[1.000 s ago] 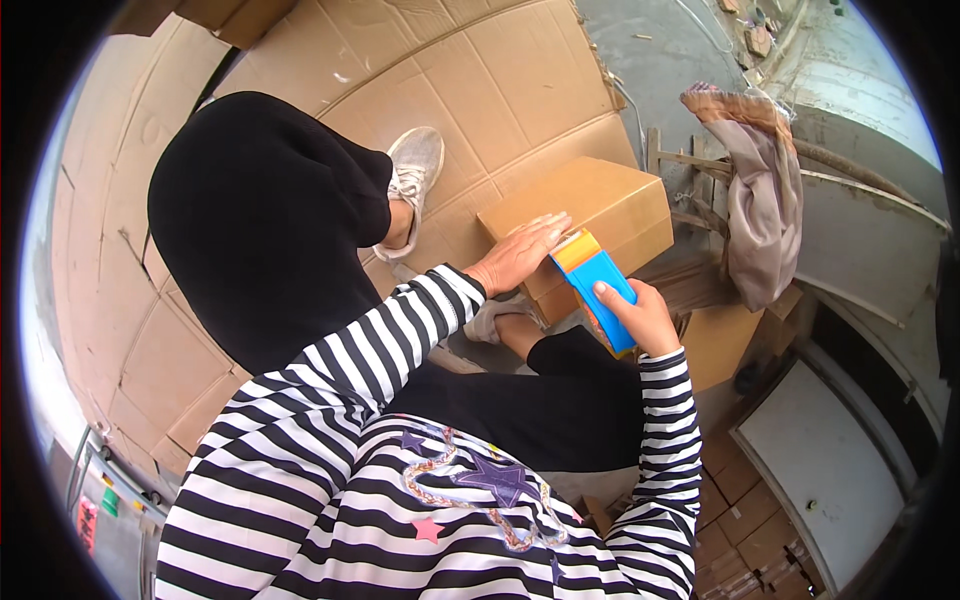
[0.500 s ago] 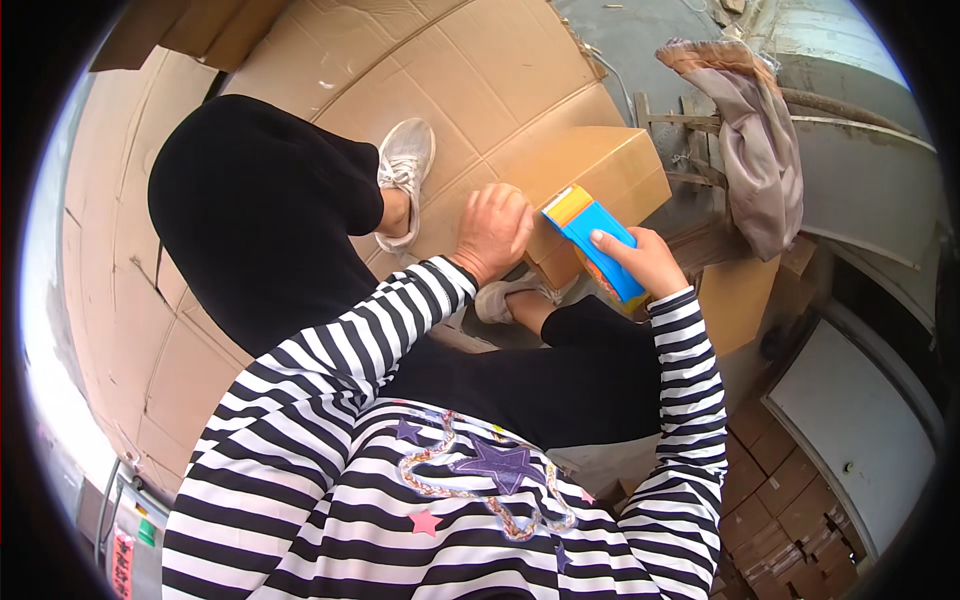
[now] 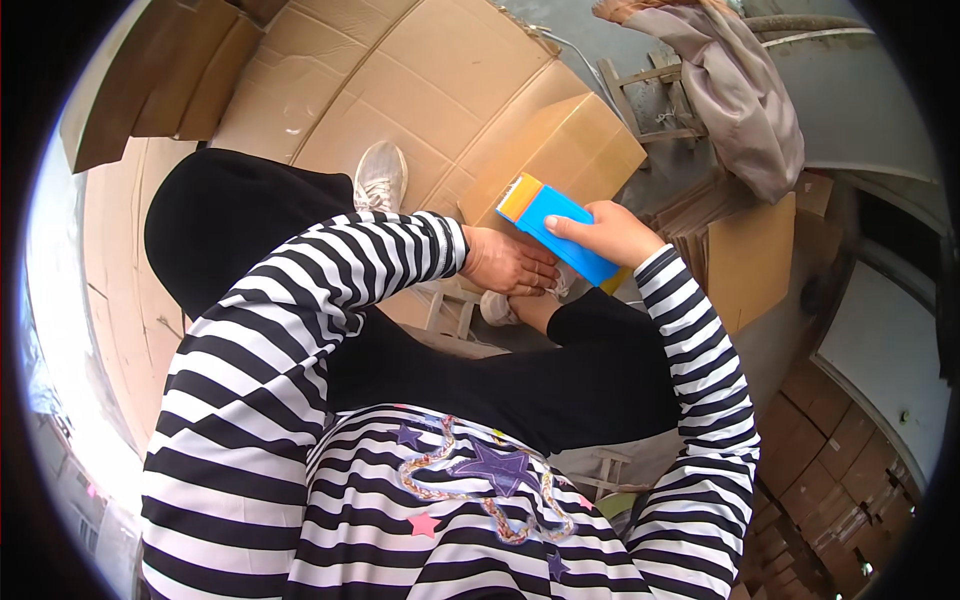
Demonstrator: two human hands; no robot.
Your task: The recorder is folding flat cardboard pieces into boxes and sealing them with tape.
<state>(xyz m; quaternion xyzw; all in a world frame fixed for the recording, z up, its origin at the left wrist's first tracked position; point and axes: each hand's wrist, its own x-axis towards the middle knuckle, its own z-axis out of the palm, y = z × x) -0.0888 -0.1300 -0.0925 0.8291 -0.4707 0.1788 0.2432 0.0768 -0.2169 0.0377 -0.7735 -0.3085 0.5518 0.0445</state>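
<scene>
In my right hand [image 3: 612, 237] is a blue tape dispenser [image 3: 582, 255] with an orange front end and a pale toothed edge. The thumb lies on its blue side. The dispenser's front end is tilted up and left, over the near end of a closed brown cardboard box [image 3: 570, 150]. My left hand [image 3: 508, 262] is just left of the dispenser, its fingers extended to the right at the box's near end. Nothing shows in that hand. Whether its palm touches the box is hidden.
Flattened cardboard [image 3: 400, 90] covers the floor ahead. Beyond the box, a greyish cloth [image 3: 745, 120] drapes over a wooden frame [image 3: 640, 85]. Cardboard pieces [image 3: 750, 265] stand at the right. Stacked cartons [image 3: 815, 430] fill the lower right. My shoe [image 3: 381, 178] is left of the box.
My left hand has moved down and right, its fingers straightening from a curl. My right hand and the tape dispenser have shifted left and slightly up. The view has shifted too.
</scene>
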